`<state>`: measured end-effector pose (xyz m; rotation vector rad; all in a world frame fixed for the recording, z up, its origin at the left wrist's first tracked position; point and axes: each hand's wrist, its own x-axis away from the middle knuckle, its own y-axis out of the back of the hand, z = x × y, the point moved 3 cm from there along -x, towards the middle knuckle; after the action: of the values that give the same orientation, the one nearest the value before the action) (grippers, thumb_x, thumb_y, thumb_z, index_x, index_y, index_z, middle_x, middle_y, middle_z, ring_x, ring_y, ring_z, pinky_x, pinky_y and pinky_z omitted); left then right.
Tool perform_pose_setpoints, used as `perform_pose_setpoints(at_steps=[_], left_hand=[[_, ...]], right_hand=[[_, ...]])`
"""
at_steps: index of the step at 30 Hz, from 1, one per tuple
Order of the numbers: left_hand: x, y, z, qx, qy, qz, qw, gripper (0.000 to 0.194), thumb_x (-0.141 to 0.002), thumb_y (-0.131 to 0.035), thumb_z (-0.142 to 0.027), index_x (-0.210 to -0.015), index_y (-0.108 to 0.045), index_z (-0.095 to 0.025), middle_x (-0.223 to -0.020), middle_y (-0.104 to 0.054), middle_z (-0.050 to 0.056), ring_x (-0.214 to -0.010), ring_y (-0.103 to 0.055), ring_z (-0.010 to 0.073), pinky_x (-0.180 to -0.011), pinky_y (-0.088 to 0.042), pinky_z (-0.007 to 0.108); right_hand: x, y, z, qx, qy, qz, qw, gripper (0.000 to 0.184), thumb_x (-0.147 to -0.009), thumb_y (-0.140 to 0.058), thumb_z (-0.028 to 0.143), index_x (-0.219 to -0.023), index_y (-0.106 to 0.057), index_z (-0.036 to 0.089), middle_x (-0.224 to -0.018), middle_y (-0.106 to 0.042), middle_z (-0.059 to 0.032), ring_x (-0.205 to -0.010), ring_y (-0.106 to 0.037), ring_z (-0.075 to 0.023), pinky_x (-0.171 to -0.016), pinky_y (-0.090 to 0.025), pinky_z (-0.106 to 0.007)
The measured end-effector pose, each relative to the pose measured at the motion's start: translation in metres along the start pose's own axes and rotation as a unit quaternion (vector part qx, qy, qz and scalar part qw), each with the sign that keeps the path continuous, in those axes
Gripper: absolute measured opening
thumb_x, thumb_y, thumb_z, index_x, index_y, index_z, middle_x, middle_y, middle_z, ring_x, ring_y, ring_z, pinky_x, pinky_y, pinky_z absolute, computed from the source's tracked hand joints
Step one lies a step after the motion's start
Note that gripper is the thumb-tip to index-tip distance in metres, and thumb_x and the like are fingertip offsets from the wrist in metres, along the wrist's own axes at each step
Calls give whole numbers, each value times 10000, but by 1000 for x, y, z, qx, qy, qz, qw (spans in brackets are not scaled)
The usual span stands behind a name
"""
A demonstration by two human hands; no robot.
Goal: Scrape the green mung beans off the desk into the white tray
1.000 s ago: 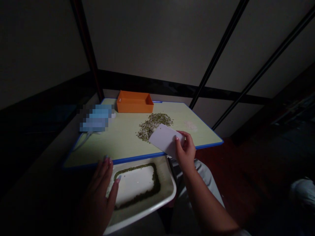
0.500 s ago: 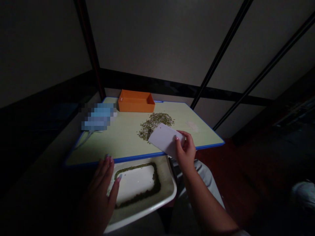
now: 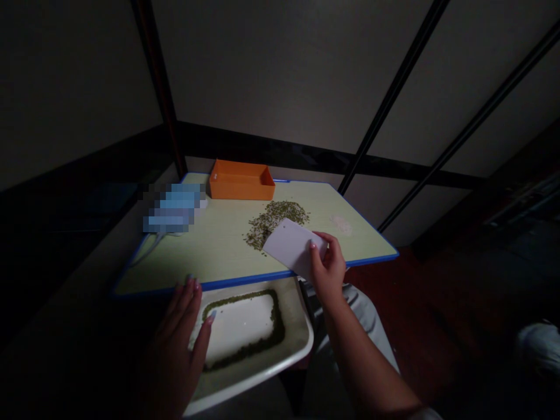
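A flat white scraper card is gripped by my right hand, thumb on top. Its far edge meets a spread of small green-brown grains or dried bits on the pale table. My left hand is open, fingers extended, by the table's blue front edge and over the left side of a white basin. Inside the basin, more of the green bits line the edges of its floor.
An orange open box stands at the table's back. A pixelated blue item with a pale cord lies at the left. Some pale pinkish bits are on the right. A dark-framed wall rises behind.
Almost nothing differs. The whole view has shifted very slightly; both hands, the card and the pile keep their places relative to the table.
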<state>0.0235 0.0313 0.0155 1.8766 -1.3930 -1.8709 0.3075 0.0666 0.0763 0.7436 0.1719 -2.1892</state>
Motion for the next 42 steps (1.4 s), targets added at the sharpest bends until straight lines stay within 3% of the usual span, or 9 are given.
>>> perform_pose_setpoints(at_steps=[42], left_hand=[[-3, 3, -4, -20, -13, -9, 1000, 625, -897, -444, -337, -1478, -246, -217, -1438, -520, 144, -1366, -436, 265, -1002, -514, 460]], right_hand=[[-12, -15, -6, -44, -13, 54, 998, 222, -836, -582, 334, -1015, -592, 203, -948, -678, -49, -794, -613, -178, -694, -477, -296]])
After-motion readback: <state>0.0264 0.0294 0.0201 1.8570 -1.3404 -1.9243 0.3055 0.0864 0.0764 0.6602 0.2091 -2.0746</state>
